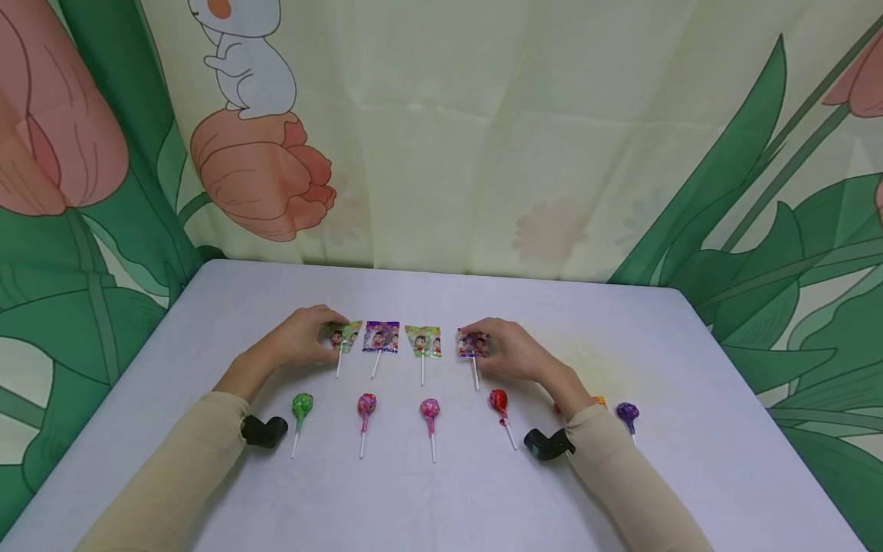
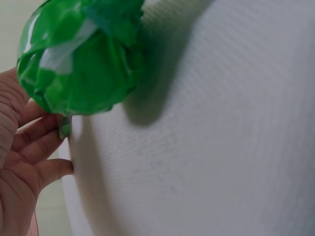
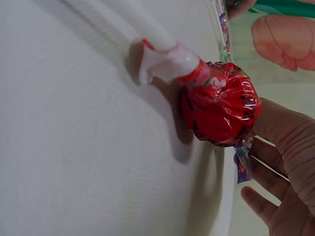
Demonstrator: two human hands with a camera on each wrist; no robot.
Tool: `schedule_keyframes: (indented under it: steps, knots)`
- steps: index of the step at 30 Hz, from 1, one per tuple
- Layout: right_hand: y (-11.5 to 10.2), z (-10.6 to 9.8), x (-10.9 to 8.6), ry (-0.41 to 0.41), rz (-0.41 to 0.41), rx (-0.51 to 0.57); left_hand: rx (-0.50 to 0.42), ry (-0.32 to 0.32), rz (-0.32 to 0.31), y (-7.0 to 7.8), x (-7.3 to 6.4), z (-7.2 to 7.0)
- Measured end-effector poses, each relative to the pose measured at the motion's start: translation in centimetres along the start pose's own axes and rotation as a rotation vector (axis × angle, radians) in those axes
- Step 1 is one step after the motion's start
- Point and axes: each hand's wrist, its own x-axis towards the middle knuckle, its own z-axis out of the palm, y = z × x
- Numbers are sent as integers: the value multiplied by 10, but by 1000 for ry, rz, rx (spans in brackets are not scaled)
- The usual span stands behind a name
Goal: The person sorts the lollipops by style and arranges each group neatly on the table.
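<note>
At the left hand (image 1: 303, 335), green packet (image 1: 351, 335) is pinched by its edge; at the right hand (image 1: 513, 349), purple packet (image 1: 473, 344), same grip. Between hands, two packets (image 1: 382, 336) are lined up. Risk: red pop (image 1: 498, 400), near right hand, could be bumped if pulled back low.

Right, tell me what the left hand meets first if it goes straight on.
The left hand would first meet the green packet it seems to touch; just beyond, probably the purple packet beside that. Its height over them is unclear.
</note>
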Motion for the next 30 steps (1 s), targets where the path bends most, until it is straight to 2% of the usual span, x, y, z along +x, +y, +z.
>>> schedule_keyframes:
  steps: [12, 30]
  knots:
    - [-4, 8, 10, -5, 8, 11, 3, 4, 11, -3, 1, 1]
    - [-4, 9, 6, -22, 8, 4, 6, 11, 30, -2, 1, 1]
